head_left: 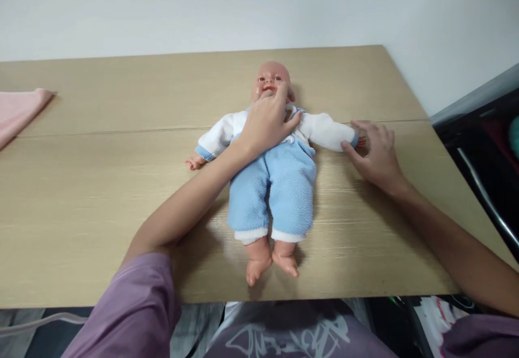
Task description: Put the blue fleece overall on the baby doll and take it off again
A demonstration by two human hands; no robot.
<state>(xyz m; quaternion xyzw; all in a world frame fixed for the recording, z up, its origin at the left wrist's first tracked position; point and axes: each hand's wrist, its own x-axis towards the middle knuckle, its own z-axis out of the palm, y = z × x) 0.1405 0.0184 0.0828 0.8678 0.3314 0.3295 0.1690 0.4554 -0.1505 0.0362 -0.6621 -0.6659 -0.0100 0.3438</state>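
A baby doll (271, 185) in a white top and light blue fleece trousers lies on its back in the middle of a wooden table (101, 185), head toward the wall. My left hand (267, 123) rests on the doll's chest and collar, fingers curled up at its chin and mouth. My right hand (375, 152) lies at the end of the doll's outstretched arm, thumb and fingers around the white sleeve cuff (346, 139) and the doll's small hand. The doll's other arm stretches out to the left, and its bare feet point toward the table's near edge.
A pink cloth (18, 112) lies at the table's far left edge. A white wall stands behind the table. To the right of the table sits a dark piece of furniture (482, 158) with a metal bar.
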